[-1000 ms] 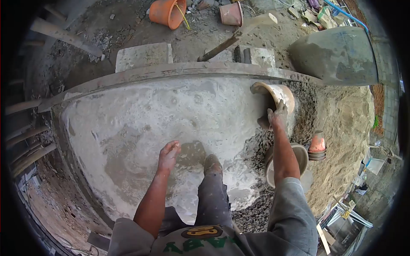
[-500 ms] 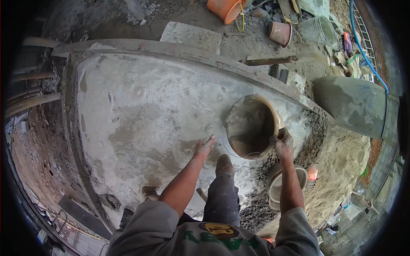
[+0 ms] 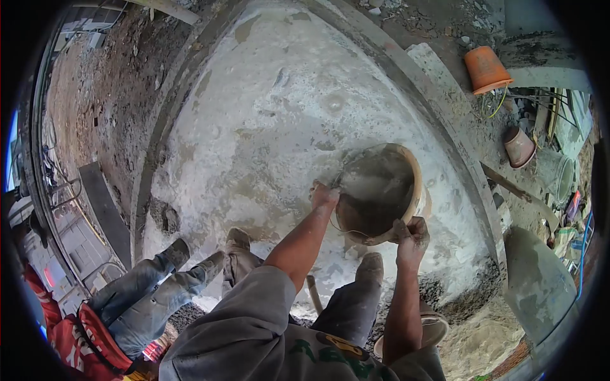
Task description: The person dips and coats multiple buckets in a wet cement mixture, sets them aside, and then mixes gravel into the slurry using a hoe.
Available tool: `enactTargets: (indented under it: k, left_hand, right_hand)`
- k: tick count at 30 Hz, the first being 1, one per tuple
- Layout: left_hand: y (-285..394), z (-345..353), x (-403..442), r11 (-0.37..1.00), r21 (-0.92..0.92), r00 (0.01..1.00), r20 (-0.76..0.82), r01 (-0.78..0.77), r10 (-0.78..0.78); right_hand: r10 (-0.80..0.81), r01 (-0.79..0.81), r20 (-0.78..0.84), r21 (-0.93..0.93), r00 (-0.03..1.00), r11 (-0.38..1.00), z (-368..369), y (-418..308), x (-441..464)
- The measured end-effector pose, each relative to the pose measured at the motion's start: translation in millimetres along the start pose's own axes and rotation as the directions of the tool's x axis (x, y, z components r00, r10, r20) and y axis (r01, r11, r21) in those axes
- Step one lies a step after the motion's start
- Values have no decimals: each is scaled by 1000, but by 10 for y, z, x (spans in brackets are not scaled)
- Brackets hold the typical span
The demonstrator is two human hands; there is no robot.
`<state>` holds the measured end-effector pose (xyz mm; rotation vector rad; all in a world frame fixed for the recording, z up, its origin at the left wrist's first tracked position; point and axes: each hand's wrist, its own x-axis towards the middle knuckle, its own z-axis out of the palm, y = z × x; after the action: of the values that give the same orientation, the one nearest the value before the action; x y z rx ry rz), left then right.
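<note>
A large round mortar bucket [image 3: 417, 181] with a tan rim and a thin wire handle is in front of me, above the wet grey concrete surface [image 3: 279, 133]. Its mouth faces up towards me, and the inside is coated with grey cement. My right hand [image 3: 412, 241] is closed on the near right part of the rim. At the left side of the rim, my left hand [image 3: 325, 195] is closed against the edge, its fingertips partly hidden. Whether the bucket's base touches the concrete I cannot tell.
A second bucket [image 3: 434, 327] stands by my right forearm, near a sand pile [image 3: 486, 336]. Low edging [image 3: 438, 105] borders the concrete. An orange bucket [image 3: 486, 68] and a smaller pinkish bucket [image 3: 519, 147] lie beyond it. A co-worker's jeans-clad legs [image 3: 143, 298] are at lower left.
My view has turned left, bringing the co-worker into sight. My left hand, open and apart from the bucket before, has come to its left rim. My right hand stays on the rim.
</note>
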<state>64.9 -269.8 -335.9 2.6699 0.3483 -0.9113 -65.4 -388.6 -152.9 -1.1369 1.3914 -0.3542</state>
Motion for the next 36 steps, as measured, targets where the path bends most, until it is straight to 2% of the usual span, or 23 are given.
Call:
enactTargets:
  k: [1,2,4,6,7,9,10,11,12,14,15,16,18,19,20,22,23,24,26,28,29,32,36]
  left_hand:
    - [-88,-140,21,952,-213,927,349,220,-137]
    - [-165,-219,38,815,-332,730,665,476,-156]
    - [-537,147,-8,907,-359,886,462,221,-34]
    - [-572,398,137,871,-489,964,254,55,81]
    - [-437,232,162,792,-605,972,222,80,71]
    - [146,-521,173,474,-802,908,418,363,11]
    - [359,-804,185,363,-807,859,511,465,37]
    - [505,-960,193,346,-796,828,554,496,87]
    - [471,-819,243,464,-791,838,520,399,165]
    - [343,-463,345,649,-744,831,457,161,317]
    - [188,-258,458,502,-863,895,264,53,360]
    - [203,-504,464,622,-783,906,244,-27,346]
    - [259,-1173,331,823,-550,927,217,-142,306]
    - [123,-1141,419,838,-505,926,175,-207,335]
    - [21,-1158,481,857,-488,926,221,-166,306]
    - [-209,-1213,532,886,-458,930,294,-63,219]
    - [-432,-1085,576,942,-321,928,311,-99,203]
    - [-903,-777,664,917,-242,884,276,-316,377]
    - [-1481,-564,507,878,-405,871,297,-255,390]
    - [-1581,-731,289,591,-751,879,456,296,139]
    - [-1627,-839,230,632,-703,856,504,326,119]
    - [-1624,-1226,178,695,-597,797,601,400,58]
    - [-1754,-1305,-14,679,-586,813,582,443,-28]
  right_hand:
    - [19,-19,-2,-13,1000,1000,-90,16,36]
    - [34,-34,-4,-23,999,999,-155,12,75]
    - [102,-106,-114,-31,988,994,-261,-25,175]
    - [117,-133,-181,-82,977,988,-309,-22,210]
    - [9,-27,-126,-137,992,990,-215,38,236]
    - [-184,175,-19,-231,983,957,24,207,185]
    - [-196,210,80,-492,977,845,239,220,122]
    - [-206,275,183,-578,961,769,564,196,5]
    - [-262,404,353,-431,898,807,773,313,-56]
    - [-463,702,540,-419,703,576,943,269,-180]
    - [-418,645,518,-413,747,643,860,437,-39]
    - [-486,590,361,-642,796,489,725,340,90]
    - [-445,195,-77,-823,892,533,441,356,517]
    - [-221,11,-201,-716,954,698,274,638,842]
    - [217,-221,-58,-411,974,884,298,697,974]
    - [549,-560,238,-24,802,828,397,1022,1125]
    - [554,-555,253,-75,793,828,472,1175,1136]
    - [557,-547,269,-118,786,829,575,1284,1104]
    - [510,-450,240,-264,826,853,699,1495,1033]
    - [360,-246,179,-456,916,855,810,1672,980]
    - [381,-333,58,-382,923,862,963,1632,909]
    - [601,-660,422,-8,678,751,934,2102,1202]
    - [707,-745,501,-168,499,645,1240,2010,1268]
